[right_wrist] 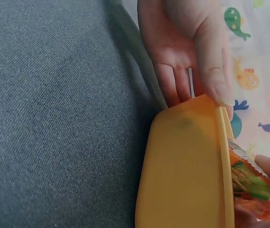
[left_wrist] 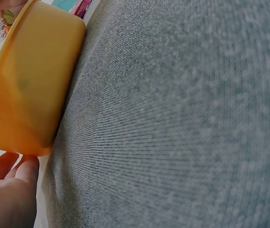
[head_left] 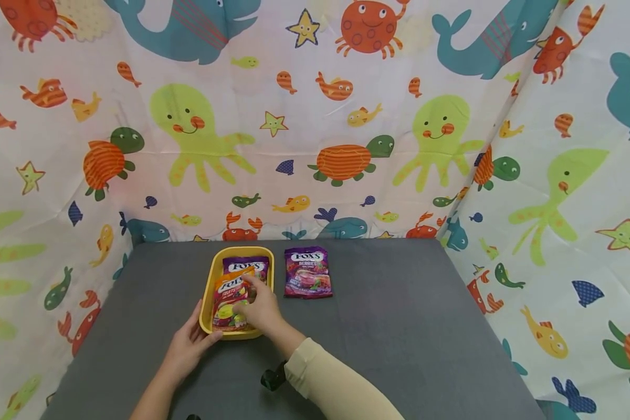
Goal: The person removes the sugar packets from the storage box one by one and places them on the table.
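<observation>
A yellow plastic container [head_left: 210,280] sits on the grey cloth at left of centre. My left hand [head_left: 186,348] grips its near left corner; in the right wrist view the thumb lies over the rim and the fingers are against the outside wall. Inside, an orange Fox's Fruits candy bag [head_left: 223,300] lies tilted over a purple Fox's candy bag [head_left: 262,266]. My right hand [head_left: 264,309] reaches over the near right rim and pinches the orange bag, thumb and fingers covering part of it. The purple bag is mostly hidden.
Another purple bag, Fox's Berries [head_left: 308,274], lies flat just right of the container. A dark wrist-worn piece [head_left: 273,378] hangs under the right sleeve [head_left: 341,379]. A sea-animal printed curtain [head_left: 294,116] encloses the back and sides of the grey table [head_left: 399,326].
</observation>
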Demonstrator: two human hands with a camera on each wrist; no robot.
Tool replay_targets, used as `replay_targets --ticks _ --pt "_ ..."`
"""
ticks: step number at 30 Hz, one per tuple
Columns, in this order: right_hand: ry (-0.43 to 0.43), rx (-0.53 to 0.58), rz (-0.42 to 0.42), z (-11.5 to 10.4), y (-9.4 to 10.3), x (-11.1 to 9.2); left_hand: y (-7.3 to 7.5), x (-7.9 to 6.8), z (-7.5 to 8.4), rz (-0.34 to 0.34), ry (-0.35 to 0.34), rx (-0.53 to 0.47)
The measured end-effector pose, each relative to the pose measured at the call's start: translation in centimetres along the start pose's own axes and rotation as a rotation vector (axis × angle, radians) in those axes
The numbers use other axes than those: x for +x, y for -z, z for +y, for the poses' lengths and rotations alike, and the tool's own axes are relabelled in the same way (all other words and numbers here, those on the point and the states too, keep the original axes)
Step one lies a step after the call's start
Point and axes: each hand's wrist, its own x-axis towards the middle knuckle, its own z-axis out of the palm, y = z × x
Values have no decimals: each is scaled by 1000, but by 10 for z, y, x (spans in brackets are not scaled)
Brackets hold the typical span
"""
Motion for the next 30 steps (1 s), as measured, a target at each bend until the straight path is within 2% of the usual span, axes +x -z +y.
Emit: replay_targets --ticks 7,11,16,25,30 --pt "40 -123 -53 -1 -2 -2 1 -2 -2 -9 -33 -14" --pt "31 -116 -54 4 -2 -1 1 -3 -3 -7 -50 -19" --pt "1 25 -15 11 0 3 1 -4 -4 -8 -57 -37" --pt "-7 426 -38 13 16 9 1 -2 -1 -8 -37 -15" --pt "-34 519 -69 15 26 13 0 -1 -1 -3 -35 -18"
